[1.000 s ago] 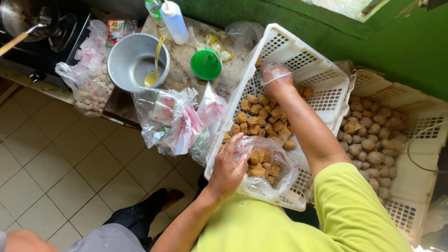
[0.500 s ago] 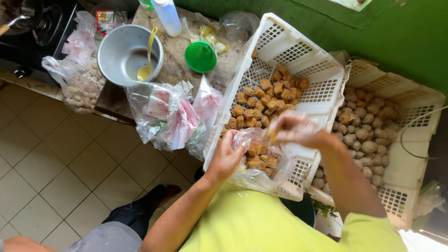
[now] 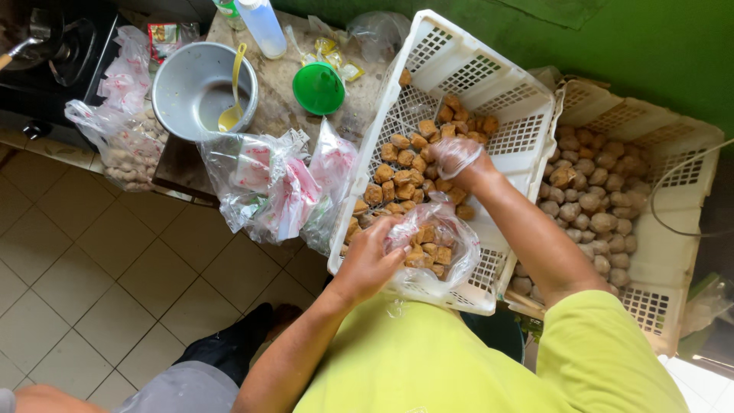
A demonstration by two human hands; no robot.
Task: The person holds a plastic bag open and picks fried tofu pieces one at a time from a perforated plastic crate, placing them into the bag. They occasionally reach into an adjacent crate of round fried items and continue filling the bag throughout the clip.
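Fried tofu cubes (image 3: 417, 164) sit heaped in the white slotted crate (image 3: 489, 73), right under both hands.

Head view: our left hand (image 3: 371, 256) is curled, fingers pinching the rim of a clear plastic bag (image 3: 443, 248) so the mouth stays open toward the crate; bag already part full w/ cubes and rests on the crate's near edge, which takes the weight. Our right hand (image 3: 457, 157), covered in a thin plastic glove, is cupped down onto the pile just beyond the bag; whether it grips any cubes, we can't tell. Glove prob. keeps skin off the food.

Right of the right arm: 2nd crate of round brown balls (image 3: 592, 195). Left of the left hand: stack of printed plastic bags (image 3: 275, 187), metal bowl w/ yellow spoon (image 3: 200, 88), green funnel (image 3: 318, 88).
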